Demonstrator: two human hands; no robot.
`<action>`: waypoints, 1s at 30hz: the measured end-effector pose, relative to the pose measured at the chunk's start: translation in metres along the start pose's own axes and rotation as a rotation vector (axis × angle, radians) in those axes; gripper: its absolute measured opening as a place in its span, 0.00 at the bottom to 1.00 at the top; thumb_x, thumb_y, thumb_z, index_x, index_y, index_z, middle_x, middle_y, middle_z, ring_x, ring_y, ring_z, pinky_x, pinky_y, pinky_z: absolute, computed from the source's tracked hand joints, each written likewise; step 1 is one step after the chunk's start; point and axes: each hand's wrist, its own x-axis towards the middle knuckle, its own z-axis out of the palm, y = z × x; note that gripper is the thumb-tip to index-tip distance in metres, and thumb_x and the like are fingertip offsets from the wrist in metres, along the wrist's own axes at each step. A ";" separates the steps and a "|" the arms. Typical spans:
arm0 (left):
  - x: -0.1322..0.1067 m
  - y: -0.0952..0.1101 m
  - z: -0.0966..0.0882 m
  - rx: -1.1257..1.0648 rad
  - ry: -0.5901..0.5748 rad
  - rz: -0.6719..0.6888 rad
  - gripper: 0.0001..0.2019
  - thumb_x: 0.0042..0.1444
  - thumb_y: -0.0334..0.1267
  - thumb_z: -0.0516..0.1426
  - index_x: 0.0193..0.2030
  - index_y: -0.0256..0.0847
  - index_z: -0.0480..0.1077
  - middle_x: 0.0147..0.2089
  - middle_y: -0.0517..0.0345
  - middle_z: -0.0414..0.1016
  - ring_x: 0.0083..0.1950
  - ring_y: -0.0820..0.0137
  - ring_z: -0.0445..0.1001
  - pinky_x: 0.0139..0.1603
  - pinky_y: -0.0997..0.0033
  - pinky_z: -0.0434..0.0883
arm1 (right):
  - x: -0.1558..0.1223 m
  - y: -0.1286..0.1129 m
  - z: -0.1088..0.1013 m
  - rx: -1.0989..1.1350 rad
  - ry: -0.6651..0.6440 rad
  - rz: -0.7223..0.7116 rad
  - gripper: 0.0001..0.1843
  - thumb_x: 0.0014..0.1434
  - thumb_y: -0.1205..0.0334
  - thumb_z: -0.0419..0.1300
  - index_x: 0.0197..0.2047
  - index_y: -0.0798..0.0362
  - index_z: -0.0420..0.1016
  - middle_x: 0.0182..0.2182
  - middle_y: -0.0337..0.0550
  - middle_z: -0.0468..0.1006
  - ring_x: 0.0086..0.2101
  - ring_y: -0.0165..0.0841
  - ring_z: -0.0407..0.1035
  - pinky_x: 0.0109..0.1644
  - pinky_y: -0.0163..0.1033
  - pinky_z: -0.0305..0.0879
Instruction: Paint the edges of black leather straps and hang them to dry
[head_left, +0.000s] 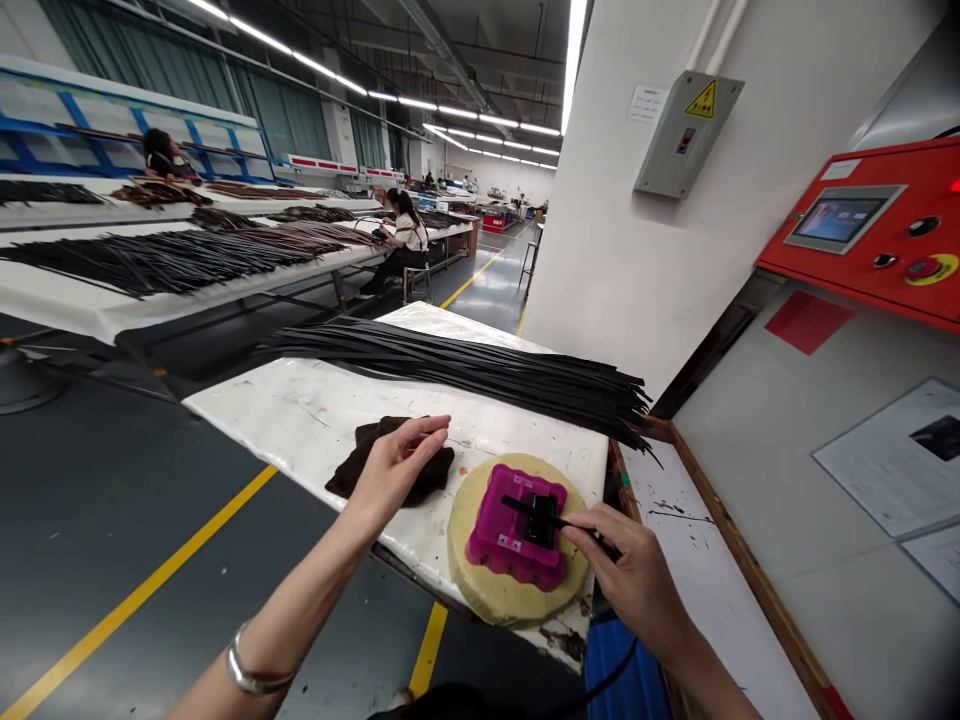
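Between the thumb and fingers of my right hand (634, 565) is a thin black strip (519, 504), its free end reaching left over a magenta tray (491, 515). Inside the tray, beneath the strip, sits a small black block or well (541, 520); which one I cannot tell. The tray rests on a round, yellowish pad (469, 580) at the table corner. My left hand (397, 460) hovers with fingers stretched out and nothing in them, above a folded dark brown cloth (431, 485). I cannot tell whether it touches the cloth.
A long bundle of black strips (465, 365) lies across the back of the white table (277, 400). To the right stands a machine with a red control panel (870, 230). A grey electrical box (686, 135) hangs on the wall. Beyond, a person (409, 230) sits at a long table.
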 end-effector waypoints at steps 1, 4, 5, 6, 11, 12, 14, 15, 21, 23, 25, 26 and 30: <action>-0.004 -0.007 0.000 -0.014 0.024 -0.012 0.28 0.55 0.58 0.60 0.54 0.39 0.75 0.55 0.48 0.77 0.55 0.55 0.74 0.54 0.61 0.70 | 0.000 0.000 0.001 -0.007 -0.002 -0.006 0.08 0.68 0.62 0.57 0.41 0.51 0.78 0.34 0.40 0.77 0.36 0.32 0.72 0.40 0.35 0.65; -0.014 -0.022 -0.003 -0.047 0.054 -0.053 0.27 0.55 0.58 0.61 0.54 0.40 0.75 0.55 0.49 0.77 0.55 0.56 0.74 0.54 0.63 0.71 | -0.001 0.002 0.003 -0.025 -0.012 -0.017 0.08 0.68 0.62 0.56 0.42 0.50 0.78 0.34 0.40 0.78 0.36 0.32 0.73 0.40 0.35 0.65; -0.016 -0.025 -0.004 -0.055 0.056 -0.065 0.27 0.55 0.58 0.61 0.54 0.41 0.75 0.55 0.50 0.77 0.55 0.56 0.74 0.54 0.63 0.71 | -0.001 0.002 0.004 -0.030 -0.016 -0.017 0.09 0.68 0.62 0.56 0.42 0.50 0.78 0.34 0.40 0.78 0.36 0.32 0.73 0.40 0.35 0.65; -0.018 -0.028 -0.005 -0.061 0.059 -0.075 0.27 0.55 0.58 0.61 0.54 0.41 0.75 0.55 0.50 0.77 0.54 0.57 0.75 0.54 0.63 0.72 | -0.001 0.002 0.004 -0.033 -0.019 -0.015 0.09 0.68 0.62 0.56 0.42 0.50 0.78 0.34 0.40 0.78 0.36 0.32 0.73 0.40 0.35 0.65; -0.025 -0.032 -0.008 -0.060 0.087 -0.090 0.26 0.55 0.57 0.62 0.54 0.42 0.75 0.55 0.51 0.77 0.53 0.57 0.76 0.53 0.63 0.74 | 0.000 0.001 0.006 -0.043 -0.035 0.001 0.09 0.68 0.61 0.56 0.41 0.51 0.78 0.34 0.41 0.78 0.36 0.33 0.73 0.38 0.35 0.65; -0.025 -0.032 -0.008 -0.060 0.088 -0.088 0.26 0.55 0.57 0.62 0.54 0.42 0.75 0.55 0.51 0.77 0.53 0.57 0.76 0.53 0.63 0.74 | 0.000 0.001 0.006 -0.045 -0.035 0.001 0.09 0.68 0.61 0.56 0.41 0.51 0.78 0.34 0.42 0.78 0.36 0.33 0.73 0.37 0.34 0.65; -0.027 -0.033 -0.007 -0.067 0.086 -0.083 0.26 0.55 0.57 0.62 0.54 0.42 0.75 0.55 0.51 0.77 0.53 0.56 0.76 0.52 0.63 0.74 | 0.000 0.002 0.007 -0.050 -0.035 -0.006 0.09 0.68 0.61 0.56 0.41 0.51 0.78 0.34 0.41 0.78 0.36 0.32 0.73 0.38 0.34 0.65; -0.027 -0.034 -0.006 -0.071 0.085 -0.083 0.26 0.55 0.57 0.61 0.54 0.42 0.75 0.55 0.50 0.77 0.53 0.56 0.76 0.52 0.63 0.75 | 0.000 0.002 0.007 -0.053 -0.036 -0.009 0.09 0.68 0.62 0.56 0.42 0.51 0.78 0.34 0.41 0.78 0.36 0.32 0.73 0.38 0.34 0.65; -0.027 -0.036 -0.003 -0.082 0.089 -0.103 0.28 0.54 0.58 0.62 0.55 0.40 0.75 0.54 0.49 0.78 0.52 0.56 0.77 0.52 0.62 0.75 | -0.004 0.004 -0.003 -0.067 -0.060 0.015 0.09 0.68 0.60 0.56 0.41 0.49 0.77 0.34 0.40 0.76 0.35 0.32 0.72 0.38 0.35 0.64; -0.027 -0.037 -0.003 -0.080 0.092 -0.105 0.29 0.54 0.58 0.62 0.55 0.39 0.74 0.54 0.48 0.78 0.53 0.55 0.77 0.53 0.61 0.75 | -0.006 0.005 -0.009 -0.070 -0.077 0.041 0.10 0.69 0.59 0.55 0.41 0.49 0.78 0.34 0.40 0.76 0.35 0.33 0.71 0.37 0.35 0.64; -0.028 -0.037 -0.002 -0.076 0.098 -0.104 0.30 0.54 0.59 0.62 0.55 0.38 0.74 0.53 0.47 0.78 0.53 0.55 0.77 0.54 0.60 0.75 | -0.009 0.007 -0.015 -0.091 -0.096 0.055 0.11 0.69 0.58 0.55 0.41 0.49 0.78 0.34 0.41 0.76 0.34 0.33 0.72 0.35 0.35 0.64; -0.028 -0.038 -0.001 -0.073 0.098 -0.104 0.30 0.54 0.59 0.61 0.55 0.38 0.74 0.53 0.46 0.78 0.53 0.54 0.77 0.54 0.59 0.75 | -0.011 0.009 -0.019 -0.107 -0.102 0.050 0.11 0.69 0.58 0.54 0.42 0.49 0.78 0.34 0.42 0.76 0.34 0.34 0.72 0.35 0.35 0.65; -0.029 -0.039 0.001 -0.068 0.090 -0.101 0.30 0.55 0.59 0.61 0.55 0.38 0.74 0.54 0.46 0.78 0.53 0.54 0.77 0.53 0.60 0.75 | -0.018 0.019 -0.031 -0.169 -0.110 0.016 0.10 0.69 0.58 0.55 0.43 0.48 0.78 0.33 0.42 0.76 0.33 0.34 0.73 0.34 0.36 0.66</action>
